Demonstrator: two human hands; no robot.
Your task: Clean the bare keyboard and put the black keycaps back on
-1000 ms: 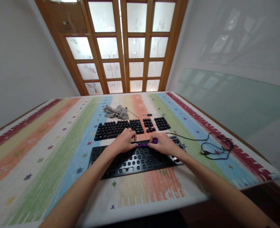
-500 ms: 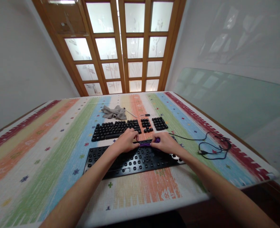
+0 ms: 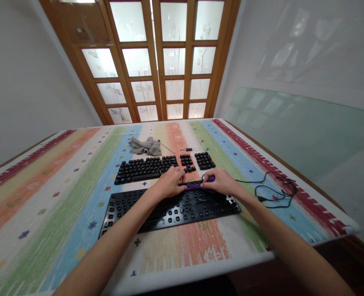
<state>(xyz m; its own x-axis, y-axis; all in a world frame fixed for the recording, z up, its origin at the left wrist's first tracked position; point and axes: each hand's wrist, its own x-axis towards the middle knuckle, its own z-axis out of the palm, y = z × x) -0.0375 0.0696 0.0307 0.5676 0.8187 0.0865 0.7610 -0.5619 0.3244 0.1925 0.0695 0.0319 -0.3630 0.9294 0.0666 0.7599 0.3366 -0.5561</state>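
Note:
A bare black keyboard base (image 3: 129, 207) with its keycaps off lies on the striped cloth in front of me. My left hand (image 3: 168, 183) and my right hand (image 3: 219, 181) meet over its far edge. Both are closed on a thin purple tool (image 3: 197, 186) held level between them, one hand at each end. Just beyond, the removed black keycaps (image 3: 144, 168) are laid out in keyboard order in three groups.
A crumpled grey cloth (image 3: 144, 146) and a thin metal tool (image 3: 167, 147) lie past the keycaps. The keyboard's black cable (image 3: 274, 189) coils to the right near the table's edge. The striped tablecloth (image 3: 46, 193) covers the table; wooden glazed doors stand behind.
Both hands with the purple tool have drifted slightly right and farther away along the keyboard base. The view has shifted a little, and the base now sits more to the left.

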